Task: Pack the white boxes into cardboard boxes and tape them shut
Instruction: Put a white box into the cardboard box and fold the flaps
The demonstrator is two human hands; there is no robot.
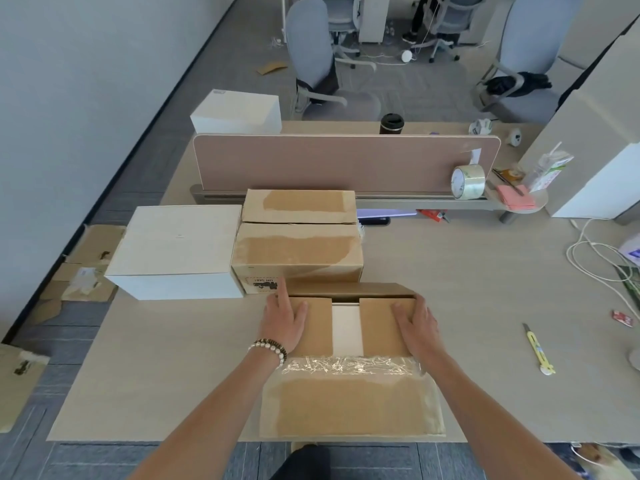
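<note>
Cardboard box (349,403) flaps pressed down by both hands (284,318).

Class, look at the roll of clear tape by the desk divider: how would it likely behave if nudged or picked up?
The tape roll stands on its edge against the divider, so a nudge would probably set it rolling. It looks thick with tape, so likely stiff and fairly solid. Its glossy surface may be a little slippery.

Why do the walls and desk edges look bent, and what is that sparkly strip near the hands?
Head view: the wide-angle lens bows straight lines toward the edges. The sparkle is glare on crinkled clear tape on the cardboard box. Light is soft, shadows faint. The far chairs look slightly soft.
</note>
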